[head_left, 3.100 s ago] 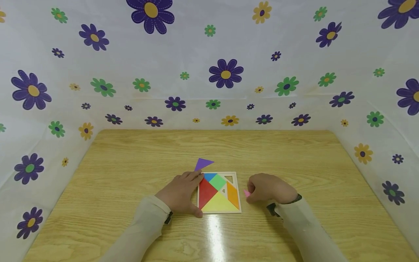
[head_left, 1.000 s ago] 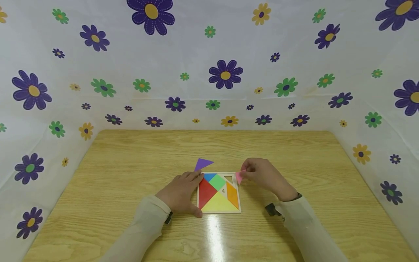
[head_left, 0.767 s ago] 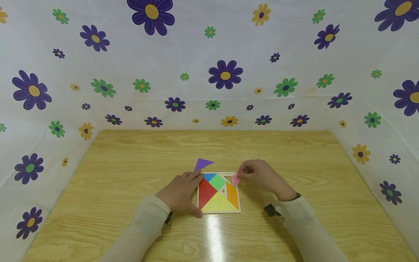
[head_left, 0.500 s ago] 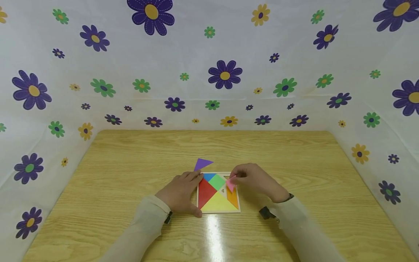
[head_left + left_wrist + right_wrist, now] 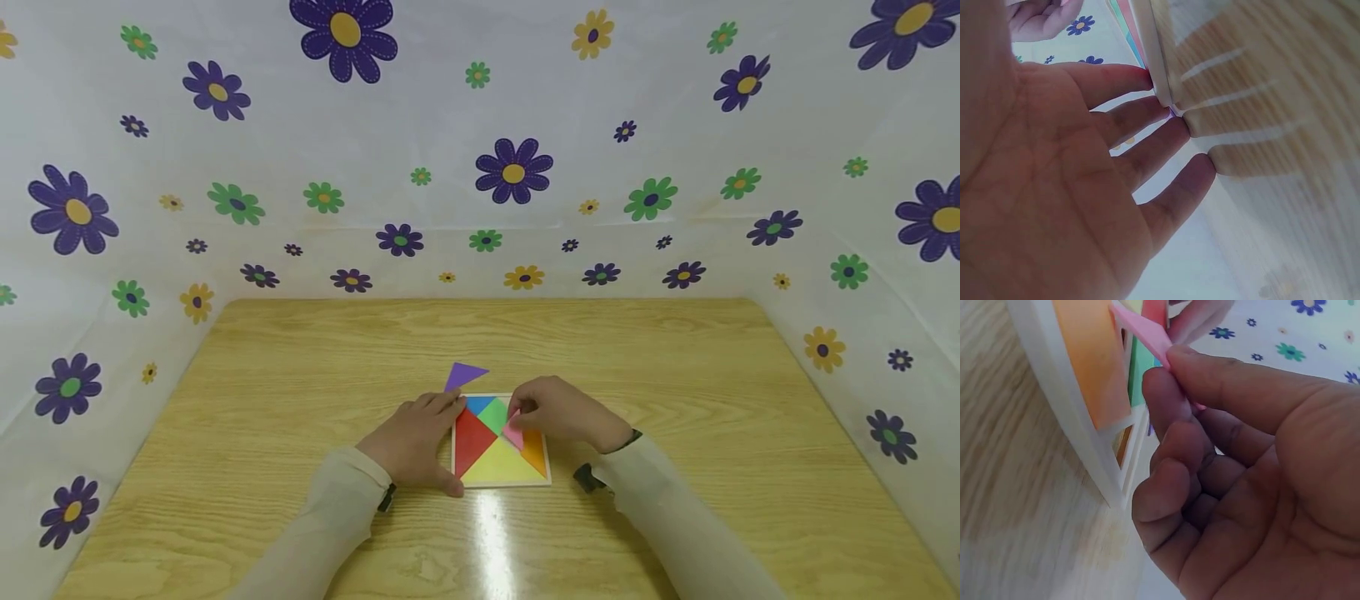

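Observation:
A square tangram tray (image 5: 551, 467) lies on the table with red, yellow, blue, green and orange pieces set in it. My right hand (image 5: 570, 414) pinches a pink triangular tangram piece (image 5: 514, 435) between thumb and index finger, over the tray beside the green piece (image 5: 491, 414). In the right wrist view the pink piece (image 5: 1144, 328) is tilted, and a triangular slot shows by the orange piece (image 5: 1094, 362). My left hand (image 5: 412, 442) rests along the tray's left edge, fingers straight and spread, fingertips touching the table in the left wrist view.
A purple triangle piece (image 5: 467, 375) lies on the wooden table (image 5: 300, 358) just behind the tray, close to the left fingertips. A white flowered cloth (image 5: 450, 108) stands around the back and sides of the table.
My right hand has picked the pink triangle up from the table right of the tray and carried it left over the tray. The left hand has stayed in place.

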A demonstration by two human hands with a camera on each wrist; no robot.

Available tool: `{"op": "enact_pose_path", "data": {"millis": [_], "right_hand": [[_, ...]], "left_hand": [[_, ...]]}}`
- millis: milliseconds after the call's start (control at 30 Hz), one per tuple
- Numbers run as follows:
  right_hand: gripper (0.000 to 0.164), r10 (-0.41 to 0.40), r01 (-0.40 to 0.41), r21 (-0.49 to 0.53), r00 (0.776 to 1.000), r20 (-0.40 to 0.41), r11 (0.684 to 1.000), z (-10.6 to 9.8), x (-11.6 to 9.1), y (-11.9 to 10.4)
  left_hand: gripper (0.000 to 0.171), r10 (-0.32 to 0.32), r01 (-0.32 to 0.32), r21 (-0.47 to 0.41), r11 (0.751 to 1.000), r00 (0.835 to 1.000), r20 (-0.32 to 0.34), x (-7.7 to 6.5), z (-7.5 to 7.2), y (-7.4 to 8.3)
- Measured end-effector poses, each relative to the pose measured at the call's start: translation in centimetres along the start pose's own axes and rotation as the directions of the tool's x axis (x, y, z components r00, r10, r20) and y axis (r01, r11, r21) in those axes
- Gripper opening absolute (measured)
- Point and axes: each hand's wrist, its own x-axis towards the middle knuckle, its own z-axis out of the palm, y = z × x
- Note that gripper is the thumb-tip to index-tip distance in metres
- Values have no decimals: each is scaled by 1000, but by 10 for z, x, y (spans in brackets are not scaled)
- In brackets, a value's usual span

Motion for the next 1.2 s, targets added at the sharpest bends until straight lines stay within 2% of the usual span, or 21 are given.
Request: {"op": "enact_pose_path", "data": {"millis": [100,233,467,533,700,800,1000,1200], "right_hand": [[8,9,-9,-46,1000,8,999,3,3,-2],[5,32,-30,-58,999,24,998,5,5,-4],[18,107,-107,-62,994,-1,992,7,2,-4],[19,106,-106,-51,994,-5,993,8,2,-3],[15,34,-34,-3,999,1,999,5,-1,5],[14,19,-19,13,999,-39,1000,-3,-6,12],[18,28,-26,14,983,-183,1000,-25,-18,20],[18,3,0,14,975,-220,1000,-31,-20,22]], "left_hand": [[122,3,-3,-3,1000,1000,-1,0,-1,0],[121,5,-5,-12,1000,1000,2,-1,-1,-1],[122,14,-14,-16,1000,1000,2,1,1,-2],[123,11,-11,-9,1000,1000,2,2,2,-2],[124,6,-6,-8,1000,1000,-7,2,4,-3],[123,7,-7,-17,1000,1000,-5,2,3,-2],[122,0,0,-26,1000,1000,0,2,2,-1],[123,-4,4,-16,1000,1000,-2,1,3,-2]]}}
